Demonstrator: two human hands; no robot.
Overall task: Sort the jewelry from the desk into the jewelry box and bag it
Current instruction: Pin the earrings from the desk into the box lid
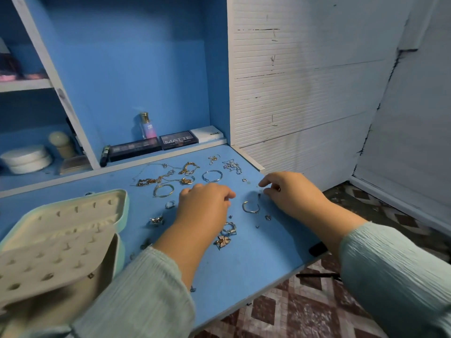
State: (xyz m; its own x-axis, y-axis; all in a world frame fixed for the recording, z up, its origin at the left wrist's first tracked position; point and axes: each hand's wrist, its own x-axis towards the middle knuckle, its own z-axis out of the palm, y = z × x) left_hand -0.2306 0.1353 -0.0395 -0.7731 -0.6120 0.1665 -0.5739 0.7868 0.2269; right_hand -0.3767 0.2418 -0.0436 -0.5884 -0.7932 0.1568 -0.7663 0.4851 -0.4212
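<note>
An open mint jewelry box (63,230) with a cream holed insert lies at the desk's left. Loose jewelry is spread over the blue desk (244,264): gold chains (188,168), a silver bangle (212,176), a gold bangle (163,190), a silver chain (231,165), an open silver ring (250,207), a star brooch (222,241) and small rings. My left hand (205,208) hovers over the middle pieces with fingers curled down; what it holds is hidden. My right hand (290,191) pinches at a tiny piece (264,191) near the right edge.
Makeup palettes (178,140), a perfume bottle (147,126) and a white box (206,134) line the back ledge. Round white containers (26,158) sit in the left shelf. The desk's right edge drops to a patterned floor (305,308). A white ribbed wall (305,81) stands behind.
</note>
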